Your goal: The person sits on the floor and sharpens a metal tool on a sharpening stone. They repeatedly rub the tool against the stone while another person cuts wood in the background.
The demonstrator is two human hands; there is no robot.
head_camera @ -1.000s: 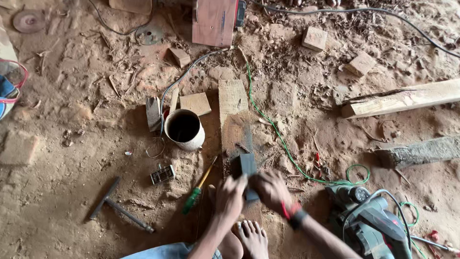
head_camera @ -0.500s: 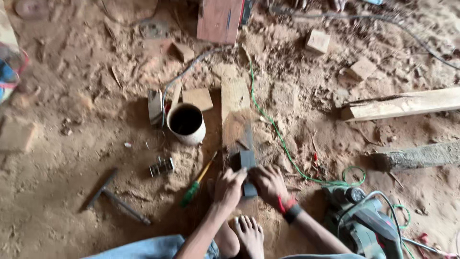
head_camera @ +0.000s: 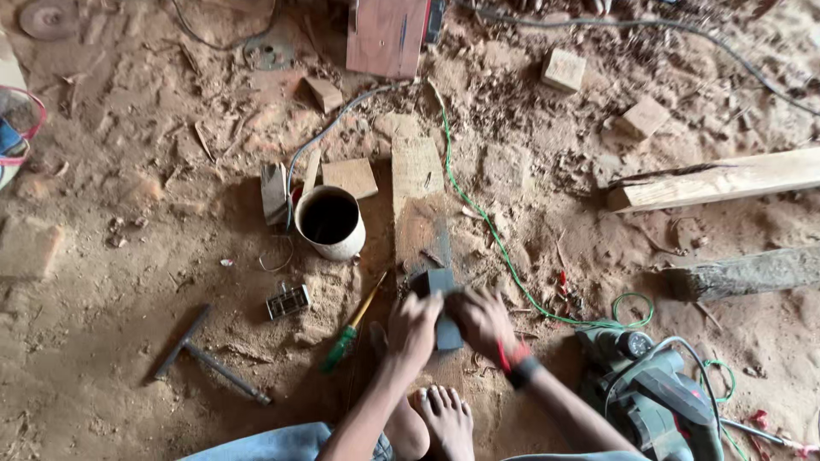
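Dark block [head_camera: 442, 294] gripped w/ fingers of left hand [head_camera: 413, 326] & right hand [head_camera: 483, 318].

Head view, straight down, close

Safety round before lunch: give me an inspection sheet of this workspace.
Surface: dirt floor covered in sawdust and wood chips.
Job's things: dark block held on a flat board.
Clutter: white cup, green-handled screwdriver, metal T-bar, small wood blocks, planks, log, electric planer.
Hands: left hand and right hand both grip the dark block.
Cables: green cord, grey cord, black cable.
Surroundings: pink-rimmed basket; person's bare foot.
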